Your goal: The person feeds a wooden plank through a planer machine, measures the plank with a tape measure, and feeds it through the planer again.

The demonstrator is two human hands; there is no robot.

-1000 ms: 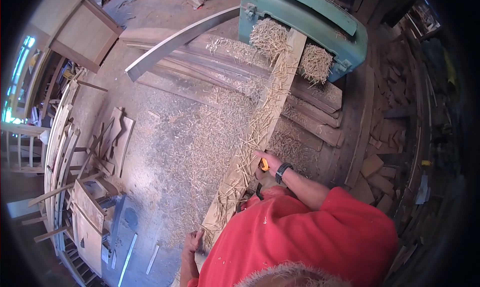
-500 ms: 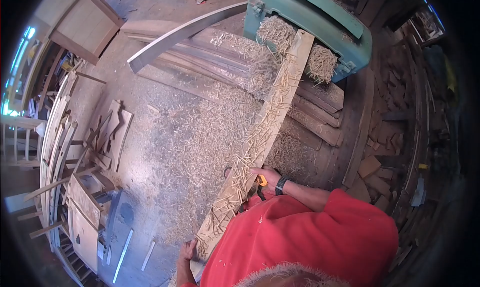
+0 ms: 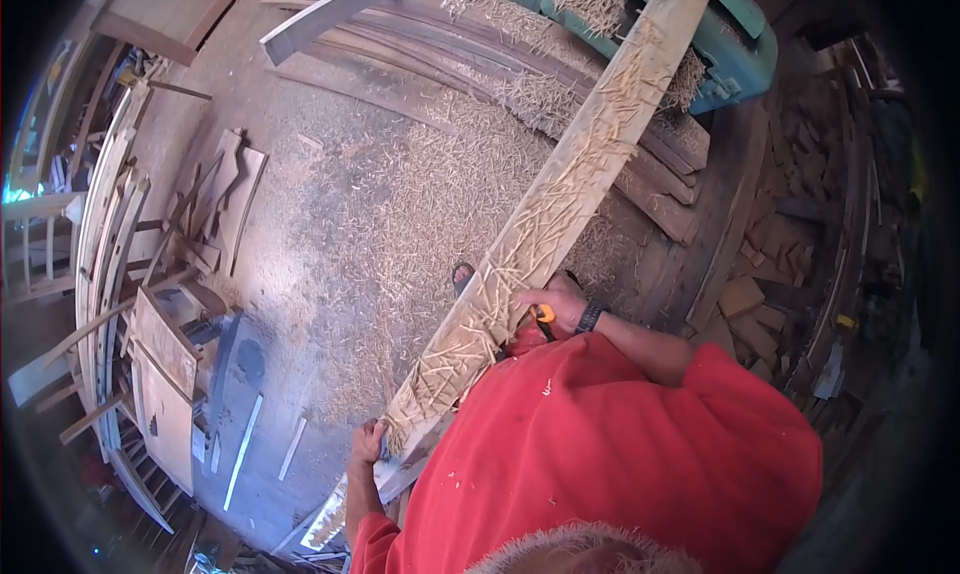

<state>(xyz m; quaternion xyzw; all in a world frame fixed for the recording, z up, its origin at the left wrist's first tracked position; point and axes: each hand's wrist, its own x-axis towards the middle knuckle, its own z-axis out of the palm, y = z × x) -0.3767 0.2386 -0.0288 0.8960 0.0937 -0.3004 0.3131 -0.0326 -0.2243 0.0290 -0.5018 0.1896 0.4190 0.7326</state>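
Observation:
A long pale wooden plank (image 3: 570, 179), strewn with curly shavings, slants from my body up to the green machine (image 3: 735, 69). My left hand (image 3: 368, 441) is closed on the plank's left edge near its close end. Farther along, my right hand (image 3: 557, 302), with a black watch at the wrist, grips the right edge, fingers over the top face. The plank's far end overlaps the machine's front, between two heaps of shavings. Beside my right hand, a yellow-and-black object (image 3: 544, 313) shows at my waist; its kind is unclear.
Stacked dark boards (image 3: 655, 199) lie before the machine, with a curved board (image 3: 340, 14) at upper left. Shavings (image 3: 400, 234) cover the floor around my sandalled foot (image 3: 462, 276). Curved timber pieces (image 3: 105, 244) stand at left; offcuts (image 3: 755, 319) are piled at right.
The whole view has shifted, with machine and hands higher in it. The plank's far end now reaches further over the machine's front and looks raised. Both hands still hold the plank.

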